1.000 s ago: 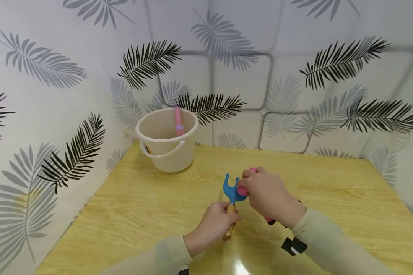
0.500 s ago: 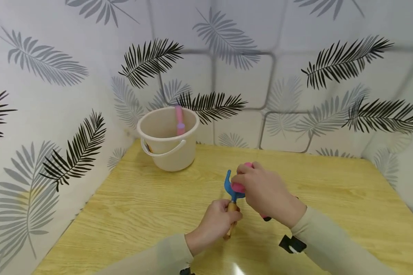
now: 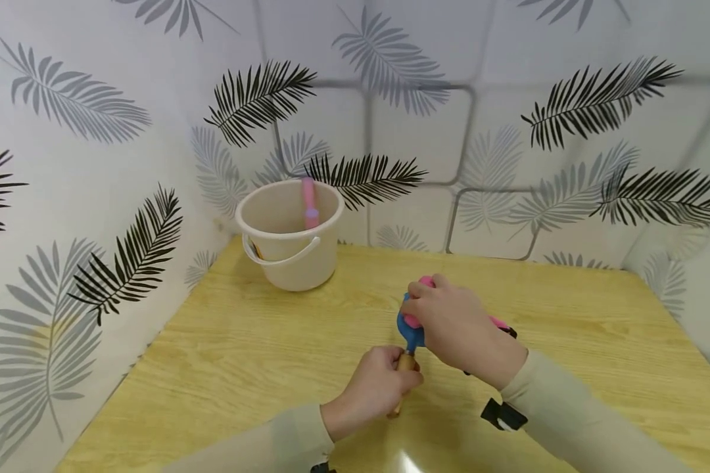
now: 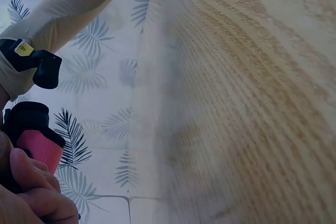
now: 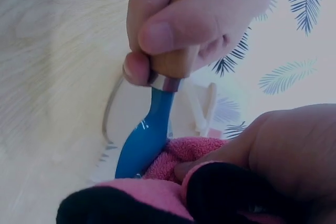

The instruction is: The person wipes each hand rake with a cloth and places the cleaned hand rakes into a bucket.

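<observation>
A small garden hand fork has a blue head (image 3: 411, 334) and a wooden handle (image 3: 406, 362). My left hand (image 3: 380, 380) grips that handle, with fingers and thumb wrapped round it in the right wrist view. My right hand (image 3: 458, 322) holds a bunched pink cloth (image 5: 191, 149) with black parts against the blue head. Most of the fork's prongs are hidden behind the cloth and right fingers. Part of the pink and black cloth (image 4: 43, 150) also shows beside the fingers in the left wrist view.
A cream bucket (image 3: 298, 263) with a white handle stands at the back left of the wooden table (image 3: 225, 374). A pink object with a lilac band (image 3: 310, 200) leans inside it. Leaf-patterned sheeting (image 3: 497, 157) rises behind and left of the table.
My right hand has shifted slightly left and up with the cloth, covering the prongs that showed earlier. The fork and left hand have moved a little to the right.
</observation>
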Available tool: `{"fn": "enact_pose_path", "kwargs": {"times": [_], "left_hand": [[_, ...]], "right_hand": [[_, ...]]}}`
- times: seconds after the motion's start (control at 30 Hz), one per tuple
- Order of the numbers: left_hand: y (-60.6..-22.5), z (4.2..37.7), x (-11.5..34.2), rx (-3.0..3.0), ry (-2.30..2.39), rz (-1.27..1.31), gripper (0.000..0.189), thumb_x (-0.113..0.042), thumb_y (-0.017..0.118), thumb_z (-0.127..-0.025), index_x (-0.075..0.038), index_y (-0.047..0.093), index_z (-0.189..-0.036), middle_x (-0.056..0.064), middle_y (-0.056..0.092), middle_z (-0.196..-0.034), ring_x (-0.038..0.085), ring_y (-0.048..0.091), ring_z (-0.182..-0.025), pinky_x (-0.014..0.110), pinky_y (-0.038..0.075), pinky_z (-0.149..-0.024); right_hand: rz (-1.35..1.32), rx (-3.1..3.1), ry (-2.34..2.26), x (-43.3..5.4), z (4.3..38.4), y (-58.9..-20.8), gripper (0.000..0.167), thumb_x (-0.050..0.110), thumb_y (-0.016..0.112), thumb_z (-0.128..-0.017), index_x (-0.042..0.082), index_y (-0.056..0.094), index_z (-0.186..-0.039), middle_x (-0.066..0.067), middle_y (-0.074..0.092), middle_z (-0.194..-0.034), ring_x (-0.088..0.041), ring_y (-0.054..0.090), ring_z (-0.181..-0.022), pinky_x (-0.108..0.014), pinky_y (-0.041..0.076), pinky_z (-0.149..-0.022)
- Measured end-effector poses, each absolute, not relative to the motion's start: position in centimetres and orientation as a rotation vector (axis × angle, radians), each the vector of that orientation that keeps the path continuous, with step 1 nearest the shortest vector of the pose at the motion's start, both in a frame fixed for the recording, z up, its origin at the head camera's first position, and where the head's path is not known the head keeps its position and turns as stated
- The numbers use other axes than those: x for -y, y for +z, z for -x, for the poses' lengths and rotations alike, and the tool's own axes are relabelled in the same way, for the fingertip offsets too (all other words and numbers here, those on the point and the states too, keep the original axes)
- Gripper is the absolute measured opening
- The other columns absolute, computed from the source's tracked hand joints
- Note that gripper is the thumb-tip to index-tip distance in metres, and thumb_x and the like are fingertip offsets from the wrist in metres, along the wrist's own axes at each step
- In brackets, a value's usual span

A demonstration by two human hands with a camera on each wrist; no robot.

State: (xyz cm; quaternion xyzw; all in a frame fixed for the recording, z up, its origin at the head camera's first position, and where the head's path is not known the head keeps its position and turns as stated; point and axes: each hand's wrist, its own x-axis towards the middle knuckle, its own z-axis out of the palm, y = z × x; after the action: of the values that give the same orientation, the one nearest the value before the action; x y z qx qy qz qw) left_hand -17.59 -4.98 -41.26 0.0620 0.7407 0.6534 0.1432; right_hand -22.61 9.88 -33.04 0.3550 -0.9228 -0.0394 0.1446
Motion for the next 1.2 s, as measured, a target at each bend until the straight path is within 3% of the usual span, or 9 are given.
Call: {"fn": "enact_pose_path", "kwargs": {"times": [0.27,0.5,0.73,0.87,1.0,1.2], "left_hand": [[-40.5,17.3,4.6,-2.189,1.833,-0.205,0.011,-0.014,0.067,-0.089,-0.007,0.063,-0.081,-0.005,0.045,-0.054,0.007,0.039,-0.037,0.021,0.035,-0.038],[-39.9,17.1,4.7,-1.997,1.956,-0.223,0.02,-0.015,0.057,-0.093,-0.005,0.055,-0.076,-0.004,0.041,-0.052,0.007,0.03,-0.038,0.021,0.027,-0.037],[-40.2,17.1,4.7,-1.863,1.995,-0.165,0.014,-0.011,0.057,-0.092,-0.001,0.058,-0.101,0.003,0.052,-0.069,0.011,0.041,-0.04,0.021,0.031,-0.038],[-40.6,17.2,4.5,-1.888,2.028,-0.099,0.007,-0.011,0.058,-0.091,-0.005,0.058,-0.086,0.0,0.049,-0.064,0.01,0.037,-0.042,0.02,0.029,-0.039],[-40.8,17.3,4.3,-1.896,2.043,-0.109,0.024,-0.009,0.055,-0.091,-0.011,0.048,-0.069,-0.004,0.039,-0.054,0.008,0.029,-0.041,0.02,0.024,-0.039],[-40.8,17.3,4.2,-1.946,2.001,-0.165,0.021,-0.009,0.053,-0.093,-0.011,0.05,-0.072,-0.004,0.042,-0.055,0.009,0.034,-0.04,0.021,0.029,-0.039]], "right_hand": [[-1.02,2.583,-0.069,-11.3,22.1,-32.9,0.027,-0.001,0.076,-0.077,0.023,0.074,-0.089,0.002,0.06,-0.092,-0.024,0.05,-0.077,-0.031,0.045,-0.042],[-0.992,2.554,0.036,-12.5,22.5,-33.7,0.034,-0.004,0.073,-0.079,0.025,0.076,-0.096,0.001,0.066,-0.099,-0.024,0.054,-0.079,-0.028,0.045,-0.043],[-1.03,2.526,0.057,-12.9,22.3,-33.9,0.036,-0.004,0.073,-0.076,0.026,0.075,-0.095,0.004,0.066,-0.1,-0.021,0.053,-0.079,-0.028,0.045,-0.044],[-1.104,2.543,0.107,-12.7,21.6,-33.5,0.041,-0.005,0.073,-0.073,0.03,0.076,-0.093,0.01,0.066,-0.1,-0.018,0.055,-0.081,-0.027,0.046,-0.049],[-1.202,2.558,0.059,-11.7,21.4,-33.4,0.039,-0.006,0.073,-0.074,0.032,0.073,-0.086,0.011,0.063,-0.094,-0.018,0.055,-0.081,-0.025,0.043,-0.048],[-1.187,2.535,-0.125,-9.7,22.4,-33.0,0.034,-0.004,0.068,-0.082,0.029,0.066,-0.074,0.005,0.052,-0.084,-0.02,0.044,-0.073,-0.027,0.035,-0.041]]}}
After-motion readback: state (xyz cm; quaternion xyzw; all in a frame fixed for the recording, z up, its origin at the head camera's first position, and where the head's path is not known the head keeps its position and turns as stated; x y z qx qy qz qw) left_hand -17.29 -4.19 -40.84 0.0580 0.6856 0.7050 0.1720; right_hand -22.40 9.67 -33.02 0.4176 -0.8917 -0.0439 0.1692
